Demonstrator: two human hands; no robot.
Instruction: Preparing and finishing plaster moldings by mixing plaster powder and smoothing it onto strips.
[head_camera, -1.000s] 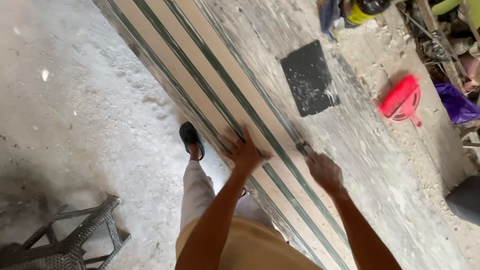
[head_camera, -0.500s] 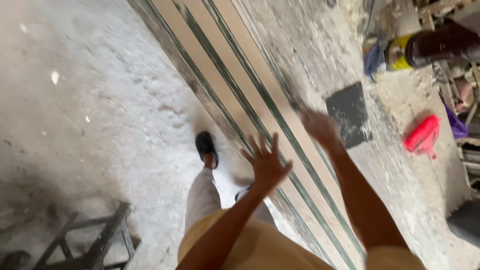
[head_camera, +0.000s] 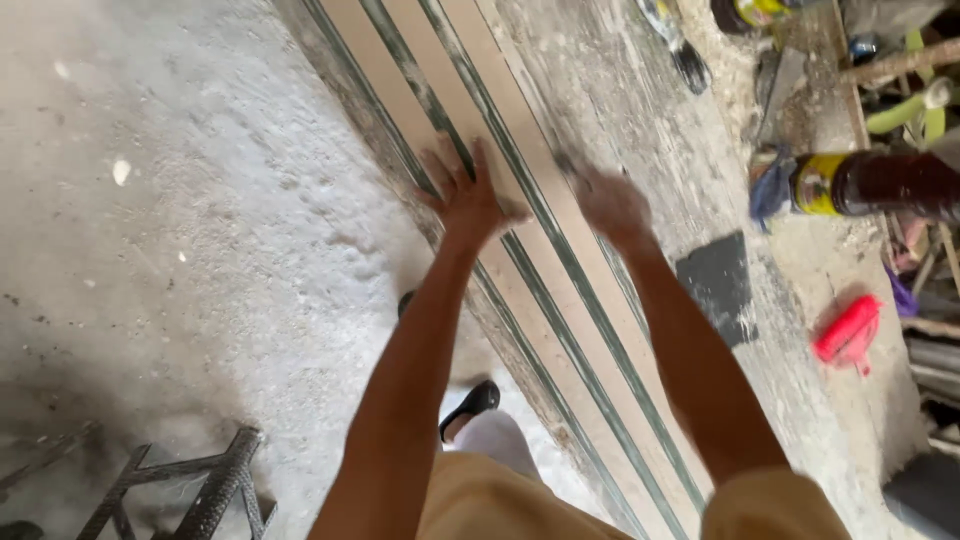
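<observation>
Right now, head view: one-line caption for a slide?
Left hand flat on long wooden strips lying on a dusty workbench; blurred right hand beside it, red tool at right.

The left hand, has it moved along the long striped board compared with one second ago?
Yes. The left hand has slid forward along the striped board, away from the body. Judged against the dark square pad on the bench, it was beside or behind it earlier; now it lies beyond it.
</observation>
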